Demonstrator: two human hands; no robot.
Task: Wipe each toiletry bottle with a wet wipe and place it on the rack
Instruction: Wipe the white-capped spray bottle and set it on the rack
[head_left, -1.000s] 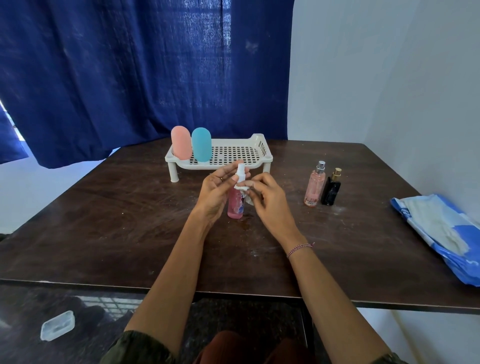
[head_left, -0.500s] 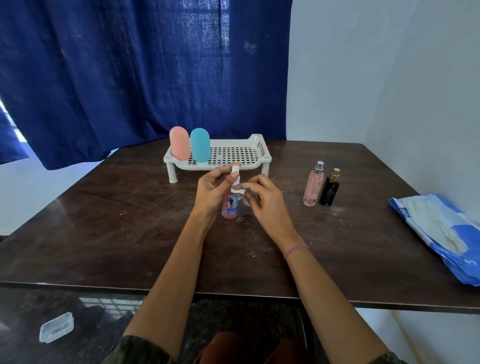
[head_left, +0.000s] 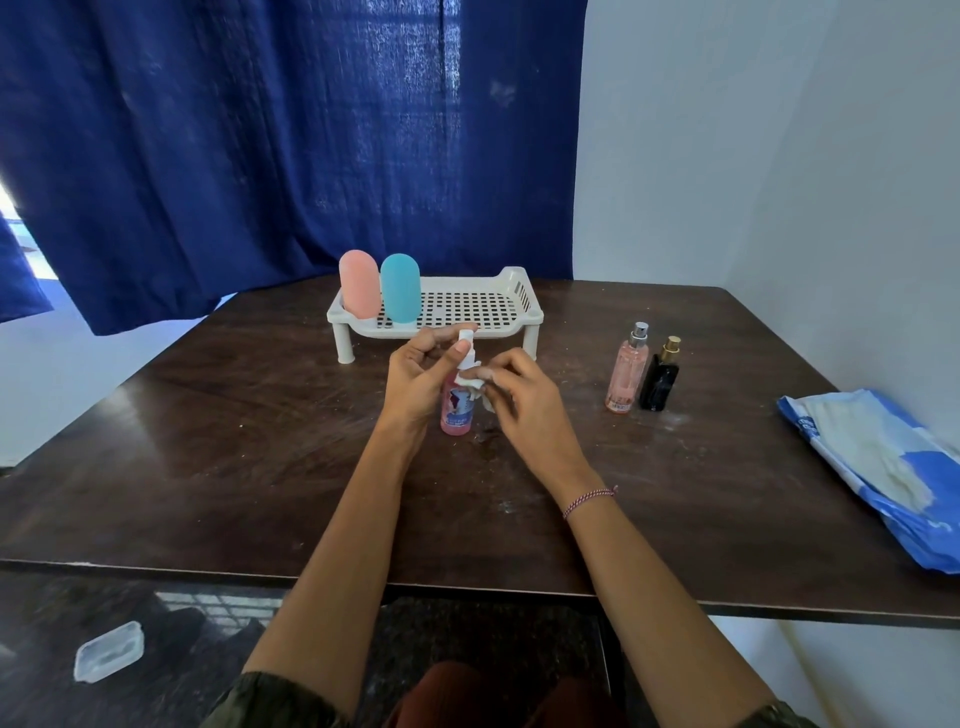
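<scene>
- Since before, the pink spray bottle (head_left: 457, 415) has moved a bit left, in front of the rack (head_left: 517, 291).
- My left hand (head_left: 418, 382) holds its top part.
- It stands up between my hands.
- My right hand (head_left: 527, 402) pinches the wet wipe (head_left: 477, 387) on its neck.

Both forearms were bare up to the elbows. A thin thread bracelet (head_left: 589, 500), twisted in red and white, circled the wrist behind the right hand (head_left: 530, 410), with a short loose end sticking out on its outer side. At the lower edge showed a left sleeve (head_left: 270, 701) and a right sleeve (head_left: 774, 717), both dark olive and mottled. Between them lay a rust-brown garment (head_left: 467, 696) over the lap.
</scene>
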